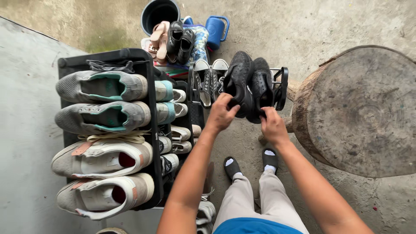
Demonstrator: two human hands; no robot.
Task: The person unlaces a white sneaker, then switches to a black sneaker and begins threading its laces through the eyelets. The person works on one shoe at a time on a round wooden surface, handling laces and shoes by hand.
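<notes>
**Black pair held at the heels over the rack's end**

Both hands grip a pair of black sneakers beside a tall shoe rack. The left hand is closed around the heel of the left black sneaker, fingers curled over the collar. The right hand pinches the heel of the right black sneaker, thumb and fingers shut on it. The two shoes lie side by side, touching, toes pointing away from the person, above a low black wire shelf whose frame shows just past their toes. Just to the left sits a pair of black-and-white canvas shoes.

On the rack's top tier lie two grey sneakers with teal lining and two pale sneakers with red lining (more pairs show on the tiers below). A large round wooden stump stands just to the right, and a dark bucket and a blue jug lie beyond.

The risk, as I judge it: each shoe is held only at the heel, so the heavy toe end could tip or slide off the narrow wire shelf, or nudge the canvas pair alongside.
</notes>
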